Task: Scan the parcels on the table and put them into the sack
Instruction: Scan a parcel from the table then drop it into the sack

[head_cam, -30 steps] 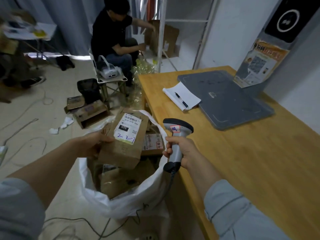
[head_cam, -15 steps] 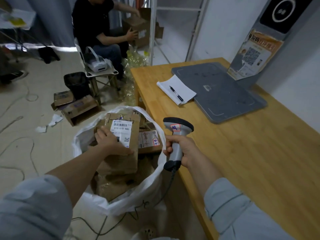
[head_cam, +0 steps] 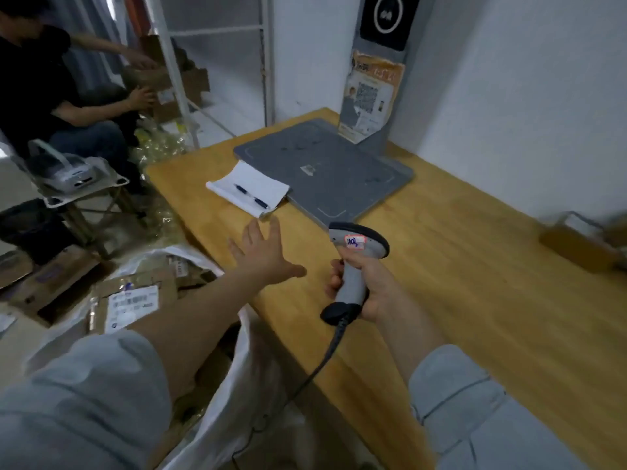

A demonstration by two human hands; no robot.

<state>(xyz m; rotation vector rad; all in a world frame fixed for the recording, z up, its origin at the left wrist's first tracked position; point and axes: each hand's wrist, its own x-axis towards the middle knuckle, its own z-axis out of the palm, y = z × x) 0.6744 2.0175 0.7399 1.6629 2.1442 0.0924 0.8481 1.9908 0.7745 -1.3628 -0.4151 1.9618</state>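
My right hand (head_cam: 369,283) grips the handle of a grey barcode scanner (head_cam: 356,259) above the wooden table (head_cam: 475,317). My left hand (head_cam: 264,252) is stretched out over the table's near left part, fingers spread, holding nothing. Left of the table stands the white sack (head_cam: 230,385), with several cardboard parcels in it; the top one (head_cam: 135,300) carries a white label. A blurred brown parcel (head_cam: 583,242) lies on the table at the far right edge.
A grey scanning pad (head_cam: 325,167) with an upright stand (head_cam: 376,86) sits at the table's back, beside a notepad with a pen (head_cam: 249,191). A seated person (head_cam: 51,96) handles boxes at the far left. Boxes and a small stool clutter the floor.
My left hand let go of the labelled parcel in the sack and swung right, out over the table. The view turned right. My right hand kept its hold on the scanner.
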